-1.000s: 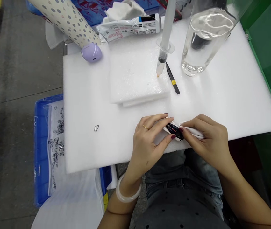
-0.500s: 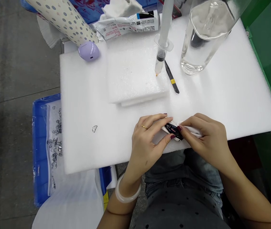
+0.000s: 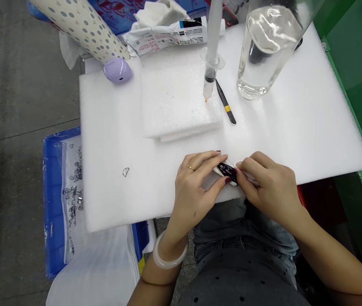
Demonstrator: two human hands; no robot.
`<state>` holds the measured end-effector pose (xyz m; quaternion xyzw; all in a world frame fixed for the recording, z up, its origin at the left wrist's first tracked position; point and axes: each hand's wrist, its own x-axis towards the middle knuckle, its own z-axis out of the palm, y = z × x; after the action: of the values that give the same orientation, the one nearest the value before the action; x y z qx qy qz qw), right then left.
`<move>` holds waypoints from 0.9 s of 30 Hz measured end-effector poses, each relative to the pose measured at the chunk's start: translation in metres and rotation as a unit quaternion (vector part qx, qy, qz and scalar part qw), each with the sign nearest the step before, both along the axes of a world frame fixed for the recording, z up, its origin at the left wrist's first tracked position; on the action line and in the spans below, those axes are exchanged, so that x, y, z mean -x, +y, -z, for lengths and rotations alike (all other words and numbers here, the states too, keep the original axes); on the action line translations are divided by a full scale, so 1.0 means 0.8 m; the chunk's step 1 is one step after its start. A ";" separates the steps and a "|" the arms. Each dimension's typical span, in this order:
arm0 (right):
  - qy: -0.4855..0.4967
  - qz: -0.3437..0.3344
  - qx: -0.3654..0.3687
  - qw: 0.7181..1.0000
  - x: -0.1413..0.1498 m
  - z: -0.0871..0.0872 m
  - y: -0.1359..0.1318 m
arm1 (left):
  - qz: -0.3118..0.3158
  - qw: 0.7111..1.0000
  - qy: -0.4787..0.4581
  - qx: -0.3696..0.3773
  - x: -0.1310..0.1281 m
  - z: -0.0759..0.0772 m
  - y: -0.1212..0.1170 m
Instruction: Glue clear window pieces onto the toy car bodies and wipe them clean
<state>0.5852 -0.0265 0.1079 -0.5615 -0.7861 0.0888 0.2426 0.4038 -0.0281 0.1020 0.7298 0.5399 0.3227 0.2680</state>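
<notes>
Closest to me, at the near edge of the thick white foam sheet (image 3: 295,127) that covers the table, my left hand (image 3: 196,191) pinches a small glossy black oblong part with red markings (image 3: 227,171) between thumb and fingertips. My right hand (image 3: 268,189) is closed on a small white wiping cloth (image 3: 243,166) and presses it against the part's right end. I judge the part to be light and stiff, with a slick shine that could slip — so I would take it by its long edges, not by the polished face. The cloth is soft and gives under my fingers.

Well to the left on the foam lies a tiny clear teardrop-shaped piece (image 3: 125,172). Past my hands sits a smaller raised white foam block (image 3: 174,102), and on its right side a clear plastic syringe (image 3: 210,68) stands tip down. Just beside it lie slim black tweezers with a yellow band (image 3: 225,102), then a tall clear bottle of liquid (image 3: 263,51). Farthest off — a lilac rounded earbud case (image 3: 117,70) and a crumpled white tube (image 3: 168,36).
</notes>
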 end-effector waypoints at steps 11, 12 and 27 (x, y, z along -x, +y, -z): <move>0.148 -0.004 -0.152 0.977 -0.020 0.026 -0.022 | 0.023 1.000 0.005 -0.009 0.007 0.003 0.000; 0.136 -0.022 -0.164 0.977 -0.018 0.030 -0.024 | 0.021 1.000 0.006 -0.008 0.006 0.003 -0.001; 0.045 0.027 -0.152 0.987 0.012 0.022 -0.018 | 0.018 1.000 0.008 -0.003 0.006 0.003 -0.002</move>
<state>0.5759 -0.0411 0.0901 -0.5344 -0.7633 -0.0135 0.3627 0.3990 -0.0293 0.0995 0.7427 0.5277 0.3139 0.2673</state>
